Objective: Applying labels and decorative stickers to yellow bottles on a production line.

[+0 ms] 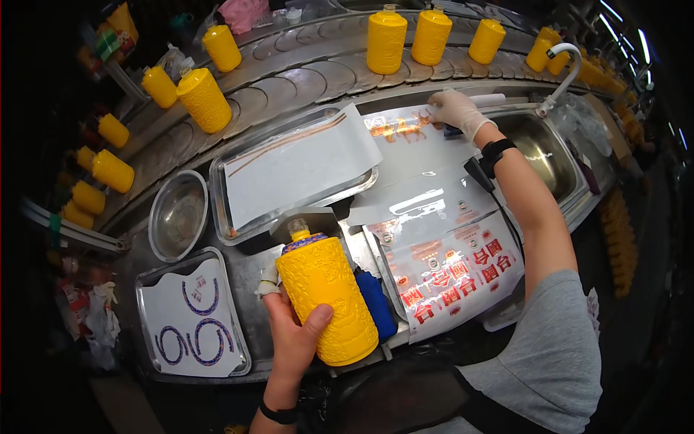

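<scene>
My left hand (293, 329) is wrapped round a yellow embossed bottle (325, 300), tilted slightly, with my thumb across its front. The bottle has a clear neck and a blue patterned band around its shoulder. White wrapping covers a fingertip of that hand. My right hand (459, 112), in a pale glove, reaches far forward to a decal sheet (394, 148) with orange-gold figures. Its fingers are bent together at the sheet's edge, beside the figures; whatever they pinch is hidden.
Red-printed decal sheets (459, 278) lie front right, a blue block (376, 307) beside the bottle. Trays with white paper (289, 170) and blue curved strips (210, 340) stand left, near a metal bowl (179, 217). Behind runs a conveyor (303, 79) with yellow bottles; a sink (538, 148) is right.
</scene>
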`<state>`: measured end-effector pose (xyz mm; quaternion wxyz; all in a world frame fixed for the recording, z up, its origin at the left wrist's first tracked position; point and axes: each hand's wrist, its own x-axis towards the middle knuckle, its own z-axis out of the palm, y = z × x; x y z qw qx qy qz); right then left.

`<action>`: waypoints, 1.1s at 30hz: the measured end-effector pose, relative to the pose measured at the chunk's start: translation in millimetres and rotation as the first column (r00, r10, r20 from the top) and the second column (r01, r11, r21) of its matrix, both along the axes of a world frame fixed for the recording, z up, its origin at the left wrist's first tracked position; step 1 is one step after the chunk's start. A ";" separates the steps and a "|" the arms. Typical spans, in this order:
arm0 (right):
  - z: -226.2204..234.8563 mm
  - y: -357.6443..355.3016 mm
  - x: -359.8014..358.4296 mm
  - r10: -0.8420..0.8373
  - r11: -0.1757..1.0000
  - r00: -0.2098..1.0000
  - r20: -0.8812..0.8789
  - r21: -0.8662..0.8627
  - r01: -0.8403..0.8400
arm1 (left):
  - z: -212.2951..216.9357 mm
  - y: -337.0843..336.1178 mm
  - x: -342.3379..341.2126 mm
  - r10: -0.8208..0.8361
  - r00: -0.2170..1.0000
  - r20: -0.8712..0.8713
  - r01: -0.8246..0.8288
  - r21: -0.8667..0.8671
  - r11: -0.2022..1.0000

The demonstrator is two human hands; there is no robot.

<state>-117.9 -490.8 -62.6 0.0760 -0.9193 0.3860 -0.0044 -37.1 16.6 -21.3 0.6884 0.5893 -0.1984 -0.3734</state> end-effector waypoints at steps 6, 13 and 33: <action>3.3 -2.9 0.2 -0.030 0.987 0.998 0.053 0.160 0.021 | 1.4 -1.0 1.3 -0.008 1.000 -0.008 0.008 0.009 1.000; 0.2 10.5 21.8 0.245 0.955 0.966 0.076 -0.190 -0.228 | -3.6 1.2 0.3 0.010 1.000 -0.001 -0.010 0.000 1.000; 7.9 16.8 29.2 0.343 0.917 0.938 -0.056 -0.197 -0.347 | -4.5 4.3 -0.4 -0.013 1.000 -0.015 0.013 -0.026 1.000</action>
